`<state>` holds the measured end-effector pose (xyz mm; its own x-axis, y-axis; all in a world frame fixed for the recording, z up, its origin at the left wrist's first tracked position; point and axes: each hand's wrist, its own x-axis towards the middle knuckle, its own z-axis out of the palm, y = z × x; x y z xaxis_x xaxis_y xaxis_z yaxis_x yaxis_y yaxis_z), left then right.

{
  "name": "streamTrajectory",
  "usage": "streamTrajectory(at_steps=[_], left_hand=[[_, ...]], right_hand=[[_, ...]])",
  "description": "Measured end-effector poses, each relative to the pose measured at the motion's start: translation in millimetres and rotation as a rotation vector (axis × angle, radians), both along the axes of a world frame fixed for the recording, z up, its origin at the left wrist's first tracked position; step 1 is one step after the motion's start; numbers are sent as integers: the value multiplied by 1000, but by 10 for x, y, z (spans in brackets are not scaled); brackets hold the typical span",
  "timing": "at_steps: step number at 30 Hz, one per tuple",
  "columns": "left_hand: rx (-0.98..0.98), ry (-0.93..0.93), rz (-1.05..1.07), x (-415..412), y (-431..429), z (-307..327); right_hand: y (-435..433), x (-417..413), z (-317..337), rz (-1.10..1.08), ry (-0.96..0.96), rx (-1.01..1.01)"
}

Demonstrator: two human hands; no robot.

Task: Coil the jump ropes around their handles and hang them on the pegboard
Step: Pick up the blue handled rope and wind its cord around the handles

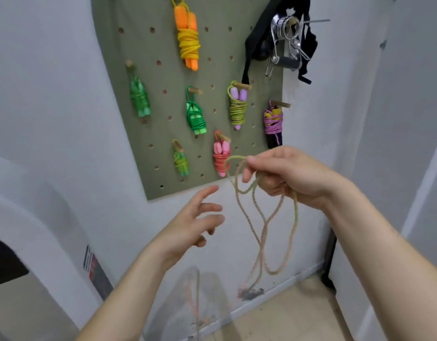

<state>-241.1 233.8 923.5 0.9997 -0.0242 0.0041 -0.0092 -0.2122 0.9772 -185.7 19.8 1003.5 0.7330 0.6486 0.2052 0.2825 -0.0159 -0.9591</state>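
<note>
Right hand (286, 178), raised in front of the lower right corner of the board: fingers curled round several loose loops of a braided cord, pale yellow-green fading to pink (296, 210). Thumb and forefinger pinch the top loop. The loops hang down below the hand toward the beige floor (286, 316). The lower ends are blurred, and the handles cannot be made out.

Left hand (193, 225), lower and to the left of the cord: fingers spread and relaxed, holding nothing, apart from the hanging loops.

Olive-green pegboard (143, 45) on the white wall, set with short wooden pegs. Seven coiled ropes hang on it, each wound round its paired handles:
- orange handles, yellow rope (188, 38), top centre
- translucent green bundle (138, 97), left side
- solid green bundle (195, 116), middle
- lilac handles, yellow-green rope (238, 107), right of the solid green bundle
- dark handles with yellow, purple cord (273, 121), at the right edge
- pink bundle (221, 156), lower middle, just beside the top loop in the right hand
- small lime-green bundle (180, 161), lower left of the pink bundle

At the board's upper right corner are chrome spring clips (286, 33) and a black strap (308, 43) that hangs behind and beside them.

Lower left: a white curved surface carrying a dark printed label (96, 269), text unreadable.
</note>
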Motion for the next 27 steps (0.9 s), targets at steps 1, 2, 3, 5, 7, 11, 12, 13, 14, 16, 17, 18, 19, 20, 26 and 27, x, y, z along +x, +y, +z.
streamTrajectory(at_steps=[1,2,3,5,7,11,12,13,14,16,17,18,19,20,26,27], left_hand=[[-9,-7,-67,18,-57,-1],[-15,-14,-136,21,-133,6],[-13,-25,-194,27,-207,-6],[4,-46,-196,48,-307,-69],[33,-92,-29,108,-278,-126],[150,-193,322,392,140,-114],[173,-215,374,464,243,-86],[144,-235,440,534,339,-63],[71,-247,507,590,430,-42],[-32,-249,600,685,574,-60],[-12,-223,616,722,609,-109],[45,-179,599,748,613,-180],[99,-127,544,755,579,-272],[131,-73,448,734,497,-371],[116,178,-139,443,-201,-973],[116,215,-171,427,-307,-1059]], right_hand=[[54,-3,32,26,11,-15],[95,-6,62,49,32,-20],[122,-2,79,67,49,-25],[143,24,88,33,5,-92],[116,81,53,-104,-198,-281],[40,275,-149,-483,-650,-844],[30,297,-224,-501,-657,-915],[21,321,-292,-475,-631,-956],[3,341,-349,-433,-559,-935],[-23,343,-436,-333,-294,-691],[-34,336,-451,-302,-204,-574],[-33,343,-446,-307,-175,-513],[-17,351,-435,-316,-150,-466],[18,351,-414,-318,-113,-399],[301,272,-181,-293,21,-127],[346,259,-143,-269,19,-115]])
